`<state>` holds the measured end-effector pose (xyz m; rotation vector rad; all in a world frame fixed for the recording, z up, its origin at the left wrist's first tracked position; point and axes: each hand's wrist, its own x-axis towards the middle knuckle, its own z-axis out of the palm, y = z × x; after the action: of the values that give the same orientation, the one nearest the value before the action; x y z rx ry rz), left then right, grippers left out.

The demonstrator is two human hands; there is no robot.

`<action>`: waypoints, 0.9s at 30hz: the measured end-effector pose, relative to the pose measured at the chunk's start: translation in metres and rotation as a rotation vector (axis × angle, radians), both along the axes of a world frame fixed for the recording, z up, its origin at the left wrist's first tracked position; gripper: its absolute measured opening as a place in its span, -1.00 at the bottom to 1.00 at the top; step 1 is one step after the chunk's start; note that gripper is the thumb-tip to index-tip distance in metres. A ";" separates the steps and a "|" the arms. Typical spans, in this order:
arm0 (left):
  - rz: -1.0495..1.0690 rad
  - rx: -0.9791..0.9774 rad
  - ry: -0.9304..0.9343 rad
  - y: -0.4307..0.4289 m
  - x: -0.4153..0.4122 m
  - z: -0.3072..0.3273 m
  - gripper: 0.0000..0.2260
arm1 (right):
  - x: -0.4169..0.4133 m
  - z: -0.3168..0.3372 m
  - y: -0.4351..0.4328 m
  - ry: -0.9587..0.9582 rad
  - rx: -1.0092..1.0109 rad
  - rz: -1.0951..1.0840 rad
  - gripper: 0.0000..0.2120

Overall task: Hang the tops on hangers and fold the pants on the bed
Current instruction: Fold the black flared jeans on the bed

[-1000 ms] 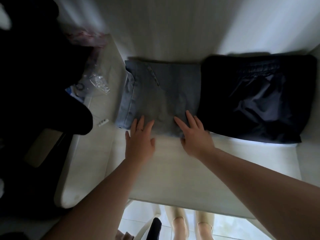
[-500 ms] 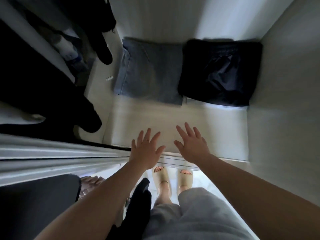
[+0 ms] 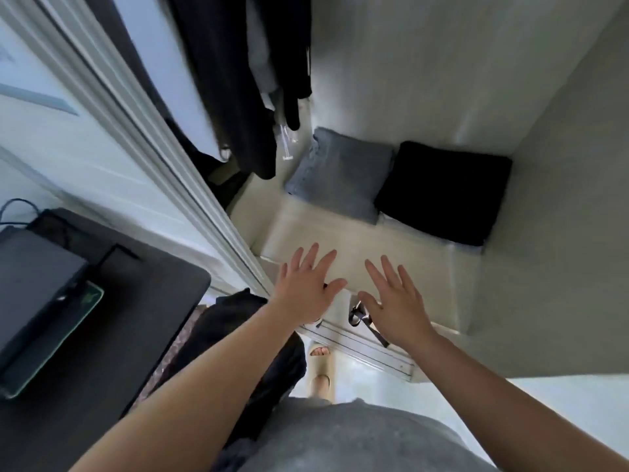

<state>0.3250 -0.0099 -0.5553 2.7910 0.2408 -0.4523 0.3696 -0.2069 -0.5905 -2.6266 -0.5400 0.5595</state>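
Grey-blue folded denim pants (image 3: pixel 340 173) lie far back on the pale wardrobe shelf (image 3: pixel 425 264), touching the folded black fabric pants (image 3: pixel 442 192) on their right. We judge both soft, light and unslippery, best lifted from under the folded edges. Our left hand (image 3: pixel 304 287) and right hand (image 3: pixel 396 301) hover near, palms down, fingers spread, holding nothing.

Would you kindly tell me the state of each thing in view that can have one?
Grey pants, folded, flat on the shelf.
Black pants, folded, flat, edge to edge with the grey pair.
Dark tops, hanging left of the pants; hangers out of view.
Left hand, open, fingers spread, holding nothing.
Right hand, open, fingers spread, holding nothing.
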 end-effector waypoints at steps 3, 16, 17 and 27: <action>0.138 -0.124 -0.105 -0.028 -0.054 -0.001 -0.41 | -0.026 0.008 -0.013 -0.035 0.050 0.084 -0.41; 0.945 -0.480 -0.055 -0.072 -0.313 -0.040 -0.52 | -0.159 0.015 0.006 0.308 0.312 0.510 -0.47; 1.051 -0.508 -0.051 -0.075 -0.331 -0.044 -0.52 | -0.171 0.014 0.012 0.354 0.304 0.544 -0.48; 1.943 -0.571 -0.446 -0.068 -0.474 -0.052 -0.45 | -0.248 0.030 0.089 0.348 0.406 0.800 -0.36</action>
<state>-0.1485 -0.0775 -0.6074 1.0391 1.8830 0.4994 0.1216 -0.1180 -0.5604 -1.8065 -1.4181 0.9852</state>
